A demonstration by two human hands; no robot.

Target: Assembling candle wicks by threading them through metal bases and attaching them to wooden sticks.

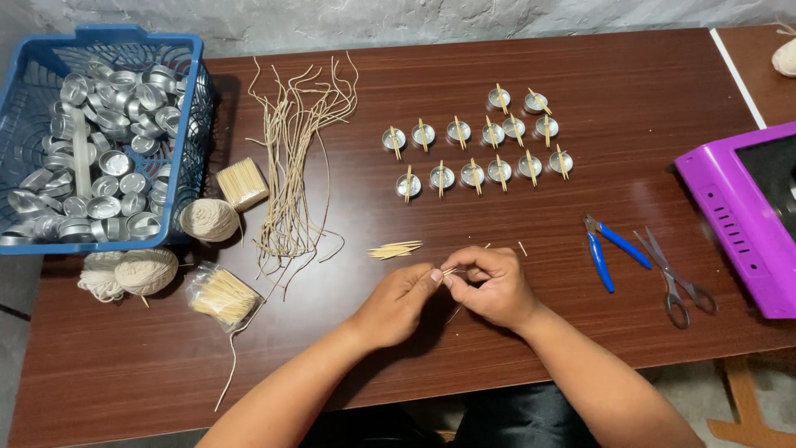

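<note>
**Two hands pinch a thin stick above the table**

We see a thin pale stick (449,270) held between both hands near the front edge of the brown table (630,75). The left hand (400,302) closes thumb and forefinger on one end; the right hand (494,286) curls its fingers around the other. Most of the stick is hidden by the fingers, so we cannot tell whether a cord is tied to it.

Just beyond the hands lies a small loose heap of sticks (395,249). To the left sit a clear bag of sticks (222,295), a square bundle of sticks (242,182), balls of cream twine (209,219) and a spread of cut cords (294,158). A blue basket (195,99) of metal cups stands at the far left, partly cut off. Farther back, rows of small metal cups (473,153) each carry a stick across the rim. To the right lie blue-handled pliers (609,249), scissors (676,278) and a purple case (738,224), also cut off.
</note>
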